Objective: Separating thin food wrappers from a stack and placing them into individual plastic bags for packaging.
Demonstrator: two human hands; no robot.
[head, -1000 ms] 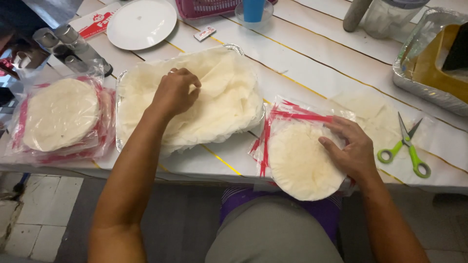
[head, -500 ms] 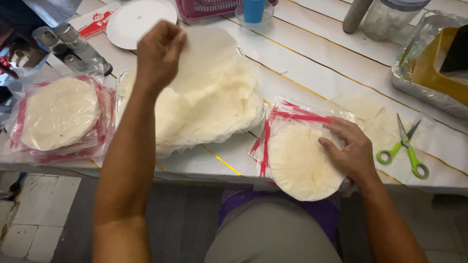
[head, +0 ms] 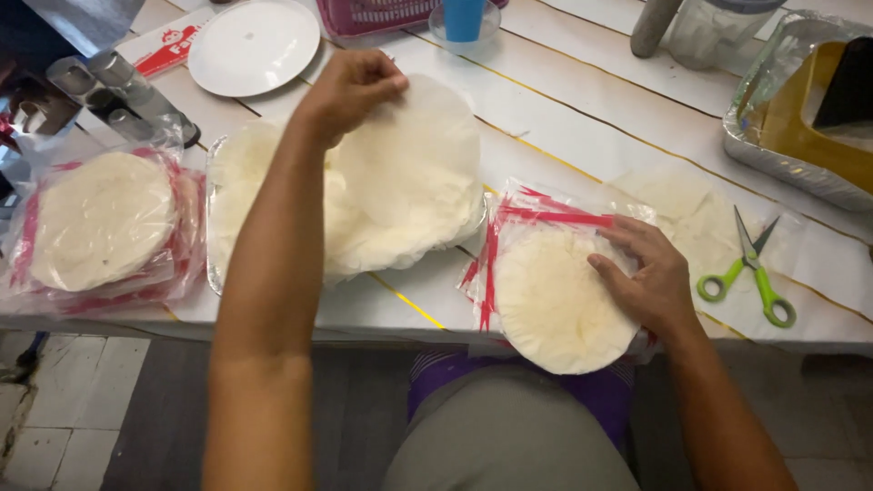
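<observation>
— While your right hand lies flat at the near edge of the surface, what is under it?

— Your fingers are spread loosely over a round pale flatbread, which sits on an opened clear bag with red stripes. The flatbread's near rim hangs just past the surface edge, above your lap.

— And beside that hand?

— Green-handled scissors lie just to its right, blades pointing away from you, apart from your hand.

— Where is your left hand?

— Farther out, raised over the foil tray. Your fingers are pressed together, pinching the top edge of a single thin flatbread sheet, which hangs down onto the heap of flatbreads in the tray.

— What sits off to the left?

— A sealed, red-striped pack of flatbreads, just beside the tray.

— And beyond?

— A white plate past the tray, a blue cup in a clear dish at the far edge, and a foil container with something yellow inside at far right.
</observation>
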